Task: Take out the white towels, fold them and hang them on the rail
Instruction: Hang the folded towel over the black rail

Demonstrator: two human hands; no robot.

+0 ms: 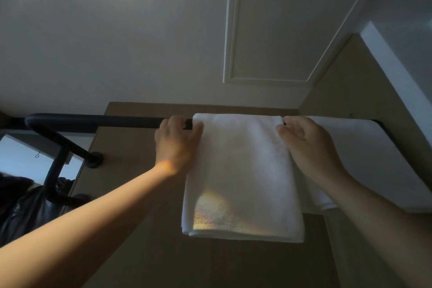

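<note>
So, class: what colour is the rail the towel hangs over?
Black or very dark; the rail shows best in the head view.

White towels, two: front towel (240,170), rear towel (350,147). Black rail (93,121), one. My hands, two: left hand (176,145), right hand (306,145). Ceiling panel (280,35), one.

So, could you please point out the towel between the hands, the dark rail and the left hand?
towel between the hands (240,170), head view, middle of front face.
dark rail (93,120), head view, bare stretch left of the towel.
left hand (175,142), head view, back of the hand.
</note>
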